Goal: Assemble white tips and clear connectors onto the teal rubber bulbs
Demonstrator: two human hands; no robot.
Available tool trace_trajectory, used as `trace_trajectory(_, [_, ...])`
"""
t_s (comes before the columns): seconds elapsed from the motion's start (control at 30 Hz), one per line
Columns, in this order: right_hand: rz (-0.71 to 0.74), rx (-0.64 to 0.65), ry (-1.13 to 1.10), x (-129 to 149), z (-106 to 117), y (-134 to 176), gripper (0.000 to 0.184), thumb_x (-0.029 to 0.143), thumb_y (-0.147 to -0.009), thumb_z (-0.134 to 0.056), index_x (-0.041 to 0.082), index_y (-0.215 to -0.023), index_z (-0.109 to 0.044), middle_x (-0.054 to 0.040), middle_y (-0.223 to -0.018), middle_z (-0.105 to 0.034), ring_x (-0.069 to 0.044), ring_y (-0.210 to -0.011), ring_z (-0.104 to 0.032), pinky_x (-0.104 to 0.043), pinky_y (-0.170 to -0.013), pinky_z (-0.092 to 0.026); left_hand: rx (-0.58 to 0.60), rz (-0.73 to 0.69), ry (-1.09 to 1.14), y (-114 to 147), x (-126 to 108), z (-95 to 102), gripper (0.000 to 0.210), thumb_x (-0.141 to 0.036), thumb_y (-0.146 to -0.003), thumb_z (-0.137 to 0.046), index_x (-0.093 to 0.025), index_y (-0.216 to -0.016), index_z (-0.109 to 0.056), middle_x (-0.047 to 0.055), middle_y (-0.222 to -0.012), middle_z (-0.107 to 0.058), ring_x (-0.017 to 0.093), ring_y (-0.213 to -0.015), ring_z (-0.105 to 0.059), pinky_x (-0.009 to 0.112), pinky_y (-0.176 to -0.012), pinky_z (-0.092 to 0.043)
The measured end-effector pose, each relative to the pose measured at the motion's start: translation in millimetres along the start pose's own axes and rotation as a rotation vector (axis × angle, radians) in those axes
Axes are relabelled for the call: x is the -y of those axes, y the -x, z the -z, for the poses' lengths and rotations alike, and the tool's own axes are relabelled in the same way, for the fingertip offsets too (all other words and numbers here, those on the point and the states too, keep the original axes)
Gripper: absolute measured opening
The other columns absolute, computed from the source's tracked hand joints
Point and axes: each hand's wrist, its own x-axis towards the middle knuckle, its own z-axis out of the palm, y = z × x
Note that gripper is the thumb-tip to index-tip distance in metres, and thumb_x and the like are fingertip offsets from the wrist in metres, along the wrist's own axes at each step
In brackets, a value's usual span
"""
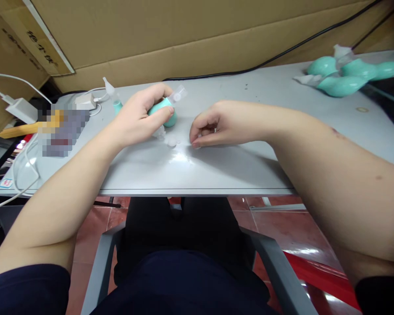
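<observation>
My left hand (141, 114) is closed around a teal squeeze-bulb nasal aspirator (167, 117), whose clear cylindrical end (178, 94) points up and to the right. Under and beside these fingers lie small translucent pieces (160, 132) and a whitish round piece (172, 142). To the right, my right hand (205, 129) is low over the table, thumb and fingers pinched together. A bit of something pale shows at its fingertips, too small to name. Behind my left hand stands a clear pointed nozzle (109, 87) on a teal base (117, 106).
Several teal bulbs with clear tips (341, 85) lie at the back right, beside a dark flat object (389, 100). White chargers (21, 109) and cables sit at the left, near a blurred-out item (65, 131). A cardboard wall (184, 35) and black cable (269, 62) border the grey table (197, 177).
</observation>
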Motion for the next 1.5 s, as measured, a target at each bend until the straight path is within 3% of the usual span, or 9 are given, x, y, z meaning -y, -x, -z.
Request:
trace_trajectory(0.1, [-0.011,-0.122,-0.149,1,7,3,0.020,0.045,-0.099,-0.111,0.030,-0.094,-0.099,-0.0021,-0.083,-0.090,-0.024,-0.070,-0.077,-0.043,-0.068,-0.056,-0.049,0.029,0.028,-1,-9,2.6,0.026,-0.054,-0.121,-0.069,-0.031,-0.122,-0.083,0.007,-0.114,-0.094,0.032,-0.107,-0.090,0.054,-0.107,-0.076])
trace_trajectory(0.17, [0.005,-0.303,-0.308,4,10,3,0.027,0.048,-0.090,-0.119,0.029,-0.094,-0.099,-0.0052,-0.087,-0.092,-0.028,-0.078,-0.082,-0.048,-0.078,-0.065,-0.069,0.034,0.026,0,-13,4.2,0.029,-0.057,-0.120,-0.071,-0.030,-0.120,-0.083,0.008,-0.111,-0.093,0.033,-0.105,-0.089,0.054,-0.104,-0.075])
trace_trajectory(0.27, [0.077,-0.575,-0.526,10,9,-2,0.027,0.032,-0.072,-0.122,0.029,-0.086,-0.099,-0.0068,-0.087,-0.091,-0.029,-0.080,-0.081,-0.054,-0.088,-0.071,-0.046,0.029,0.039,2,-14,5.2,0.035,-0.063,-0.120,-0.072,-0.029,-0.116,-0.082,0.009,-0.107,-0.091,0.032,-0.099,-0.087,0.050,-0.097,-0.074])
trace_trajectory(0.37, [0.120,-0.673,-0.641,16,2,-10,0.031,0.021,-0.060,-0.117,0.032,-0.079,-0.095,-0.0037,-0.083,-0.087,-0.028,-0.076,-0.075,-0.057,-0.091,-0.071,-0.025,0.033,0.028,2,-11,3.8,0.041,-0.071,-0.120,-0.075,-0.031,-0.116,-0.082,0.007,-0.099,-0.087,0.032,-0.096,-0.085,0.048,-0.094,-0.074])
trace_trajectory(0.63, [0.126,-0.655,-0.558,12,-14,-16,0.042,0.043,-0.072,-0.125,0.031,-0.095,-0.092,-0.0046,-0.096,-0.090,-0.029,-0.092,-0.080,-0.054,-0.099,-0.070,-0.032,0.001,-0.048,2,-5,-0.6,0.031,-0.055,-0.118,-0.078,-0.027,-0.123,-0.089,0.008,-0.105,-0.088,0.033,-0.100,-0.085,0.051,-0.102,-0.073])
trace_trajectory(0.8, [0.172,-0.640,-0.615,12,-19,-17,0.046,0.048,-0.073,-0.129,0.034,-0.098,-0.093,-0.0039,-0.102,-0.092,-0.033,-0.102,-0.084,-0.061,-0.112,-0.073,-0.058,-0.013,-0.047,3,-5,-1.7,0.032,-0.058,-0.119,-0.080,-0.029,-0.126,-0.089,0.009,-0.109,-0.090,0.033,-0.106,-0.088,0.050,-0.107,-0.074])
trace_trajectory(1.17, [0.200,-0.674,-0.518,6,-23,-15,0.040,0.057,-0.082,-0.126,0.037,-0.104,-0.099,-0.0066,-0.109,-0.098,-0.040,-0.105,-0.093,-0.070,-0.111,-0.079,-0.044,-0.021,-0.127,5,-7,2.8,0.035,-0.058,-0.120,-0.080,-0.032,-0.138,-0.094,0.012,-0.136,-0.098,0.040,-0.132,-0.092,0.057,-0.121,-0.076])
trace_trajectory(1.33, [0.236,-0.644,-0.445,7,-20,-9,0.031,0.054,-0.092,-0.121,0.035,-0.101,-0.099,-0.0098,-0.112,-0.098,-0.043,-0.108,-0.094,-0.072,-0.112,-0.079,-0.021,-0.045,-0.159,8,-3,1.4,0.038,-0.058,-0.123,-0.076,-0.032,-0.145,-0.093,0.011,-0.139,-0.098,0.039,-0.125,-0.092,0.058,-0.116,-0.076])
trace_trajectory(1.5, [0.204,-0.565,-0.335,12,-19,-3,0.016,0.048,-0.099,-0.111,0.038,-0.095,-0.100,-0.0050,-0.117,-0.100,-0.042,-0.118,-0.095,-0.070,-0.119,-0.079,-0.023,-0.082,-0.302,9,12,-3.8,0.039,-0.056,-0.116,-0.080,-0.035,-0.147,-0.092,0.008,-0.133,-0.097,0.042,-0.133,-0.089,0.061,-0.113,-0.072])
